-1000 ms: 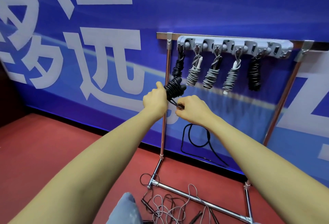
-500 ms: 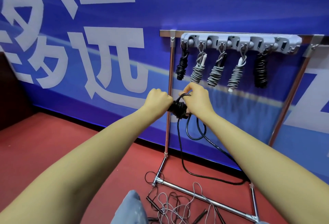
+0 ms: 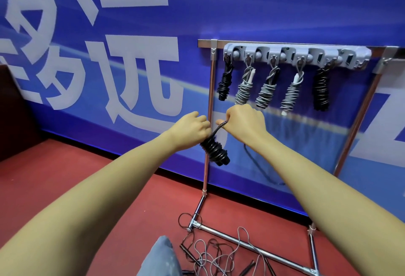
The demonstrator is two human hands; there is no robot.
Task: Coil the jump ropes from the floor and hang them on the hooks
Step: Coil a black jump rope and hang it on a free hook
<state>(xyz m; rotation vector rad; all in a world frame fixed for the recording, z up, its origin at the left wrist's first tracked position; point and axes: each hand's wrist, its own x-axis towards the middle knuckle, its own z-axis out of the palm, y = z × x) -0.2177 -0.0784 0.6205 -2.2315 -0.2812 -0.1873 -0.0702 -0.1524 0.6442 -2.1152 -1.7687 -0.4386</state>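
The black coil [image 3: 215,149] is up in the air in front of the rack's left post [image 3: 209,109], tilted, thick wound part hanging low and to the right, with a thin loop of cord running up out of its top. Left hand [image 3: 192,127] is curled around the upper end of the coil, right where the wraps start. Right hand [image 3: 245,120] is just beside it, fingers curled and pinching that loop [image 3: 221,124] at its top. A blurry bit of black cord [image 3: 258,166] trails down under the right forearm toward the floor.

Above the hands, the grey hook bar [image 3: 295,55] already has five bundles hanging on it: black [image 3: 224,83] at the far left, three grey ones [image 3: 266,91] in the middle, another black [image 3: 321,91] toward the right. The last hook [image 3: 357,64] on the right looks bare.

Down on the red floor [image 3: 65,188], loose ropes [image 3: 217,258], grey and dark, are tangled around the rack's base bar [image 3: 252,245]. Blue wall [image 3: 263,1] with big white characters behind everything, and something grey-blue [image 3: 162,256] pokes in at the bottom edge, can't tell what it is.
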